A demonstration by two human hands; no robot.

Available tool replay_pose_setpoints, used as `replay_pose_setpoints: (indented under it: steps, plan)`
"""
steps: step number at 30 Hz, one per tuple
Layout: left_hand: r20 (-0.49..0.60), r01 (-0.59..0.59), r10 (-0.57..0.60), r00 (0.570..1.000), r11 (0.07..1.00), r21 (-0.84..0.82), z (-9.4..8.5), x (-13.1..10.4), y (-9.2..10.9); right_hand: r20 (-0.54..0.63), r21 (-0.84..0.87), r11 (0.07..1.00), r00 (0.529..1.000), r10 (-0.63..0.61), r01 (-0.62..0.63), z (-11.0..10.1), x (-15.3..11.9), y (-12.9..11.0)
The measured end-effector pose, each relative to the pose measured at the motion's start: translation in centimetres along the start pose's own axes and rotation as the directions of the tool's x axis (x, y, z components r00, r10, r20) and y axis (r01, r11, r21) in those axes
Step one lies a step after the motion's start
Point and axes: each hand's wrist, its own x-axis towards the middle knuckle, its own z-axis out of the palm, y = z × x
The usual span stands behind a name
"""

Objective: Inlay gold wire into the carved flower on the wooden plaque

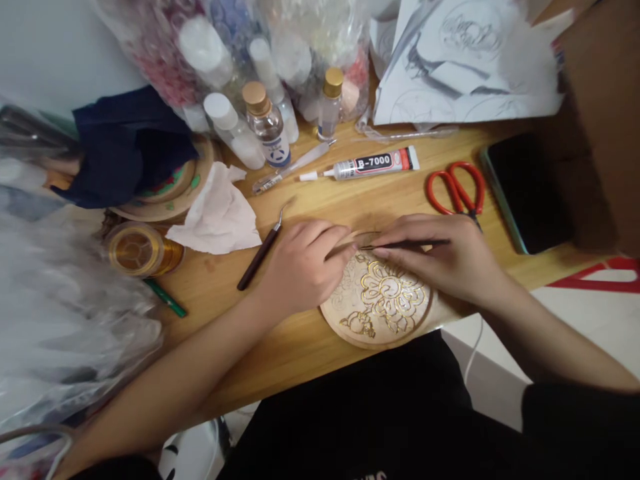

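Note:
A round wooden disc [345, 327] lies near the table's front edge, bearing a flower pattern [390, 288] outlined in gold wire. My left hand [310, 267] rests over the disc's upper left, fingers closed around a slim, pale brownish tool whose kind is unclear. From the right, my right hand [445, 257] pinches dark, slender tweezers [415, 243], their tips pointing left near my left fingertips. A thin curved line, perhaps wire, shows between both hands. Left of my left hand lies a dark-handled tool [260, 257] with a bent metal tip.
Behind the hands lie a B-7000 glue tube [373, 165], red-handled scissors [453, 190] and a phone [527, 193]. Several bottles [270, 130] stand at the back. Crumpled tissue [220, 213], a spool of gold wire [137, 250] and plastic bags [65, 300] occupy the left.

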Motion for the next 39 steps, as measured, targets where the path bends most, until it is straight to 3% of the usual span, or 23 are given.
replay_pose_setpoints:
  steps: [8, 21, 33, 39]
  plan:
    - [-0.011, -0.001, 0.002, 1.0, 0.999, 0.04, -0.1, 0.2, 0.1, 0.05, -0.077, 0.979, 0.981, -0.187, 0.19, -0.4, 0.1, 0.7]
    - [0.022, 0.019, -0.019, 1.0, 0.999, -0.038, -0.1, 0.0, 0.1, 0.192, -0.02, 0.966, 0.949, -0.251, 0.259, -1.5, 1.4, 1.3]
    - [0.034, 0.042, -0.043, 0.998, 0.999, 0.019, -0.2, 0.2, 0.2, 0.401, 0.025, 0.896, 0.817, -0.415, 0.443, -3.3, 4.3, 2.0]
    - [0.048, 0.039, -0.041, 0.998, 0.999, 0.038, -0.2, 0.1, 0.1, 0.486, 0.051, 0.877, 0.755, -0.439, 0.477, -3.6, 5.6, 1.6]
